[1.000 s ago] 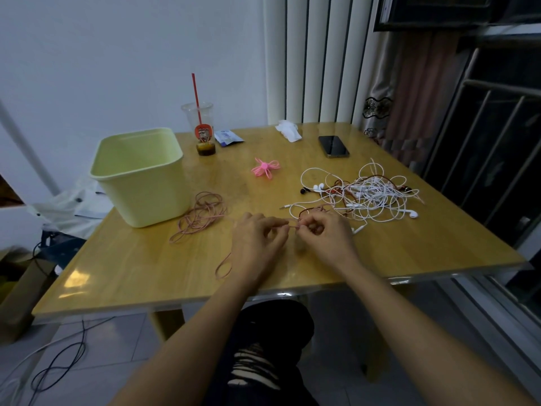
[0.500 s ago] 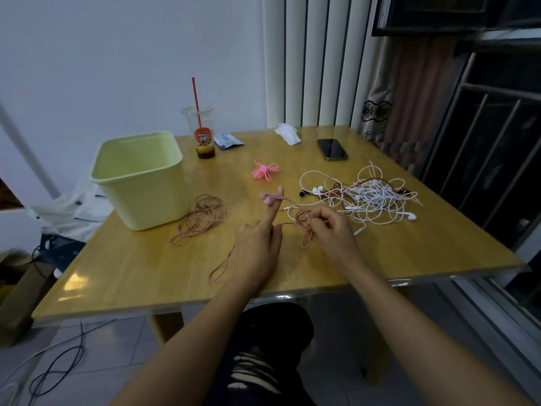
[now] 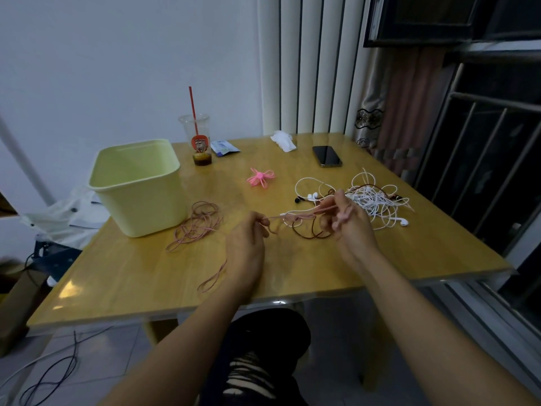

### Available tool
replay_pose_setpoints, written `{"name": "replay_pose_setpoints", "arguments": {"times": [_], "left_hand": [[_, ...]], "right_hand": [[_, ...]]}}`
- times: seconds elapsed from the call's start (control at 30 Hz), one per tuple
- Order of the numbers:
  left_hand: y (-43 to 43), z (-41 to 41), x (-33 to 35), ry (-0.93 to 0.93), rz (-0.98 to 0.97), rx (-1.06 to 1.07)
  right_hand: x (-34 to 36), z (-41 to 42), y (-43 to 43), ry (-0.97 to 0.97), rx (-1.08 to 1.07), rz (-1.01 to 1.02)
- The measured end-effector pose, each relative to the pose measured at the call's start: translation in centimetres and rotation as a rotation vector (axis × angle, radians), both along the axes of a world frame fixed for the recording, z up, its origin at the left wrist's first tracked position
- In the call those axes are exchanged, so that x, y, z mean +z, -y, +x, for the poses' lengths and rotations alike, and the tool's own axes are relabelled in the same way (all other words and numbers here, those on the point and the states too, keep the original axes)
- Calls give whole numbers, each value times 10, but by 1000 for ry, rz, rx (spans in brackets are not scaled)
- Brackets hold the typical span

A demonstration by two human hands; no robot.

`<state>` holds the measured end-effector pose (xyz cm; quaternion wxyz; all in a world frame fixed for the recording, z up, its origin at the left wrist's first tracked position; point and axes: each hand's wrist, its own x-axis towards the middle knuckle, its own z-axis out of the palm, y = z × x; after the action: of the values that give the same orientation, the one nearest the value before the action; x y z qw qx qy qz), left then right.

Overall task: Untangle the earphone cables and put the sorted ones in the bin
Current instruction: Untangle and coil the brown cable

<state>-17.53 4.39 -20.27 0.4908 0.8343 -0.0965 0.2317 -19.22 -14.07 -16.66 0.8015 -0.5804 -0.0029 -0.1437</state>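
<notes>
Pinch grips: left hand [image 3: 246, 244] and right hand [image 3: 348, 227] each held the pink cable [image 3: 292, 217] taut between them, mid-table. Nothing showed inside the bin [image 3: 137, 186] at far left, and the white tangle [image 3: 377, 200] on the right lay unsorted, so early days.

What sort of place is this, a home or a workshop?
Probably a room at home: a wooden table beside a barred window and curtain, with a takeaway drink cup and a phone on it.
</notes>
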Motion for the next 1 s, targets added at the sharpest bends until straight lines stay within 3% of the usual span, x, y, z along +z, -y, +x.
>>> {"name": "replay_pose_setpoints", "arguments": {"times": [0.17,0.27,0.4,0.63,0.83,1.0], "left_hand": [[3,4,10,130,35,0],[2,-4,16,71,25,15],[3,-16,28,-84,41,-24],[-1,-28,41,-209,296,-155],[-3,-46,64,-163,270,-264],[7,-61,76,-323,106,-513]], "right_hand": [[2,-2,2,-33,42,250],[7,-3,7,-39,9,334],[10,-7,10,-81,0,290],[20,-26,9,-133,136,276],[41,-39,-1,-102,215,233],[42,-41,-6,-80,296,178]]}}
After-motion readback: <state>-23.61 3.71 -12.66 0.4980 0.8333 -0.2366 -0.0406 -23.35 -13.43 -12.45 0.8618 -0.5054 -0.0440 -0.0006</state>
